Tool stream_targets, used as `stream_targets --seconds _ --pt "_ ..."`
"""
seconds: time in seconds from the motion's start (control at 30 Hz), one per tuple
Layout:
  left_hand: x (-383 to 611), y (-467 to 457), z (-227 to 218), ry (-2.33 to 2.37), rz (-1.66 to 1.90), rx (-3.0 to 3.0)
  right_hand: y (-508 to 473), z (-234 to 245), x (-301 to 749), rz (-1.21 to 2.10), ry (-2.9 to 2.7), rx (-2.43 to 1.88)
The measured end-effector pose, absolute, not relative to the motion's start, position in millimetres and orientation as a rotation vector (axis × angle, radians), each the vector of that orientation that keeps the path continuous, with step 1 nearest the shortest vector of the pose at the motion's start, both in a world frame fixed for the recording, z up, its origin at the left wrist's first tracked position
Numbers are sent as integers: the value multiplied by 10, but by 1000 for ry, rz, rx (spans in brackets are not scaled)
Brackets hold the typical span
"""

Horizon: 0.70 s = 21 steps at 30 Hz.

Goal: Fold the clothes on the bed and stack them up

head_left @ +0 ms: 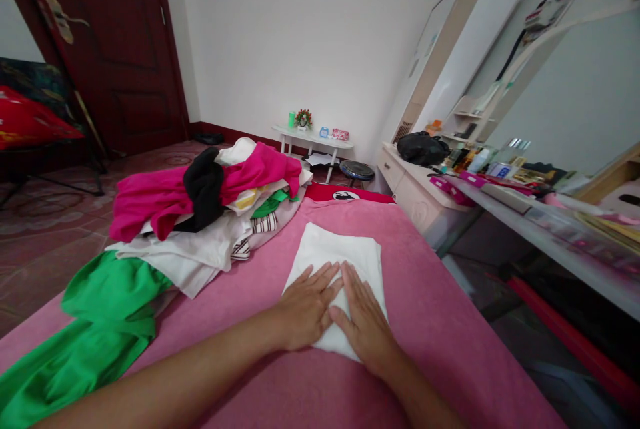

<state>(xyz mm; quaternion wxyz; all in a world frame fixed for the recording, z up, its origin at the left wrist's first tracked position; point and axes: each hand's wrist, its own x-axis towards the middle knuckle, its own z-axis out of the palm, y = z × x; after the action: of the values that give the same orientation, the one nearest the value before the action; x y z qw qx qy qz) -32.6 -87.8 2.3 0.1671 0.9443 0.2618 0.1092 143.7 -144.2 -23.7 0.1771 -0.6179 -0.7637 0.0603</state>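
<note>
A white folded cloth (pixel 345 242), perhaps a garment, lies flat on the pink bed cover (pixel 425 335) in front of me. My left hand (pixel 310 305) rests palm down on its left part, fingers stretched out toward the right. Beside it, my right hand (pixel 363 312) presses flat on the right part, with its fingers pointing away from me. The fingertips of both hands nearly meet near the middle of the cloth. Both hands hide the central part of it.
Left of the cloth is a heap of clothes with a magenta garment (pixel 150 199), a black one (pixel 204 185) and a green one (pixel 107 312). A red garment (pixel 320 193) lies at the bed's far end. A cluttered dressing table (pixel 415 199) stands along the right.
</note>
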Motion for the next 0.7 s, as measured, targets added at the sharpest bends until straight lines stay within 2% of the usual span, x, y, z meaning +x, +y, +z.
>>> stream_targets --seconds 0.27,0.5,0.6,0.7 --pt "-223 -124 -198 1152 520 2581 -714 -276 1854 33 -1970 -1997" --pt "-78 296 -209 1601 849 2390 -288 -308 2104 -47 -1476 -2040" --pt "-62 373 -166 1581 886 2209 -271 -244 2144 59 -1310 -1967" --pt "-34 459 -26 1434 848 1925 -261 -97 2143 420 -1181 -1788"
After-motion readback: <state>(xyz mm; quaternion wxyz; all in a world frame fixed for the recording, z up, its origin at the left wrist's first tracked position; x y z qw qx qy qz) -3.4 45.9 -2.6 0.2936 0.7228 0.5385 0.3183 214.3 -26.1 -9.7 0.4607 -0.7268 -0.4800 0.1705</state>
